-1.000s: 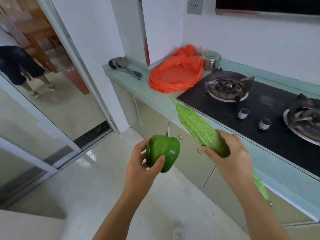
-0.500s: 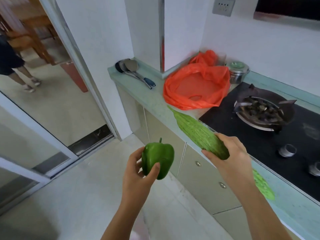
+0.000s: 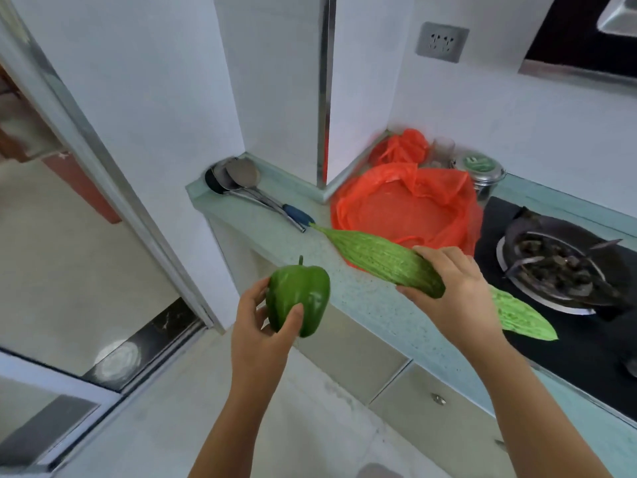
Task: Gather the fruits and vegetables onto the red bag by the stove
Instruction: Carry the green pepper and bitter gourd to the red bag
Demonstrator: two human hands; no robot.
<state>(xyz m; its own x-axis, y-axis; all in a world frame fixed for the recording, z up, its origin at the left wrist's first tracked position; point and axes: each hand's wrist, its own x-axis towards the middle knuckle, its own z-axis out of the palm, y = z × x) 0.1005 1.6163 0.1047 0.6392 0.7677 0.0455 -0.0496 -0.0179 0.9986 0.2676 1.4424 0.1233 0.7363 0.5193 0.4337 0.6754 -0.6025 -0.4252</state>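
My left hand grips a green bell pepper, stem up, in front of the counter edge. A long pale-green bitter gourd is held near its middle by my right hand. Its pointed tip reaches toward the red bag, and its other end sticks out past my wrist over the stove. The bag lies spread open on the counter, left of the burner, with nothing visible inside it.
A black gas stove with a burner lies right of the bag. Metal ladles rest at the counter's left end. A steel lidded pot stands behind the bag. A white wall corner rises above; a doorway opens at left.
The view has closed in on the counter and the red bag now appears larger and nearer. Both hands carry the pepper and the gourd forward toward it.
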